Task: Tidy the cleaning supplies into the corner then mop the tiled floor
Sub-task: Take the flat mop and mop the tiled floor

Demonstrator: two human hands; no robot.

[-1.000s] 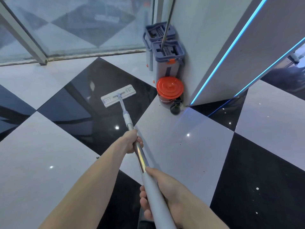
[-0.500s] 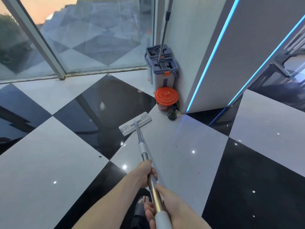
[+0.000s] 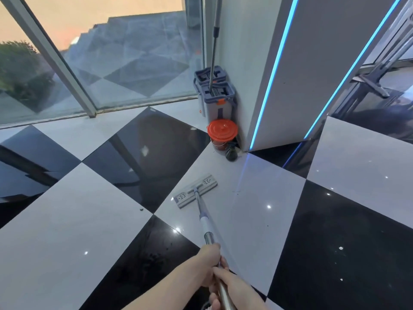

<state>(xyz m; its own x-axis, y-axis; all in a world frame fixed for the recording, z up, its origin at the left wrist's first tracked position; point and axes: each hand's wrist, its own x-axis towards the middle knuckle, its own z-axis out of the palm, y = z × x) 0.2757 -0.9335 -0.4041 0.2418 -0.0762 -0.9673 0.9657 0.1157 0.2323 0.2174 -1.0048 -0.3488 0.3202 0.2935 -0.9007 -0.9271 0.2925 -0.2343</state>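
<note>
I see the black-and-white tiled floor point(image 3: 67, 231) running up to the glass wall point(image 3: 125, 63) and the white pillar point(image 3: 243, 63), and in that corner two grey mop buckets point(image 3: 218, 101) stand one behind the other, a second mop pole point(image 3: 213, 48) rising from the nearer one. Just in front of them sit the orange-lidded tub point(image 3: 222, 130) and a small dark bottle point(image 3: 231, 153) beside it. The flat mop point(image 3: 195, 193) lies on a white tile near the tub, its pole gripped by my left hand point(image 3: 209, 262) and, touching it just behind, my right hand point(image 3: 232, 287), both closed around it.
</note>
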